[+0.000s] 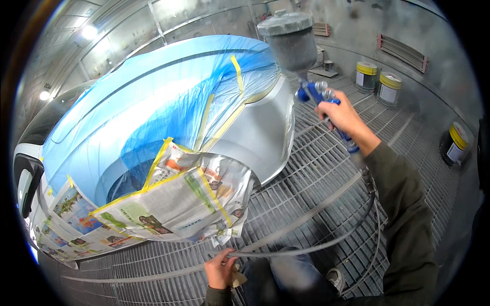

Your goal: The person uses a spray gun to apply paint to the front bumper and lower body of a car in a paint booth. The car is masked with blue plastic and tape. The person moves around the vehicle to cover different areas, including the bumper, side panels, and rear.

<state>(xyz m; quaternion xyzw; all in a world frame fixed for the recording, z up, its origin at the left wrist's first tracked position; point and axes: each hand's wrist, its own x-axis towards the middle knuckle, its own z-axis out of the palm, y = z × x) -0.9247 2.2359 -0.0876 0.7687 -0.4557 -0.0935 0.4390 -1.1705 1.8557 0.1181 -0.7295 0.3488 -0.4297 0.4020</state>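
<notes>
"What's nearest?"
"The left hand [220, 269], on the near side of the car [263, 122], thumb and fingers pinched together on a grey hose [306, 252]."
"And the right hand [347, 117]?"
"Right of the car's bare silver corner, fingers curled round the blue spray gun [319, 95]. Its handle lies inside the grip, with the grey cup [291, 47] above the fingers. It's too blurred to be sure where the index finger sits."
"Beyond?"
"Blue film [117, 109] drapes the car; dark cans [389, 91] with yellow bands stand to its right, well apart."
</notes>
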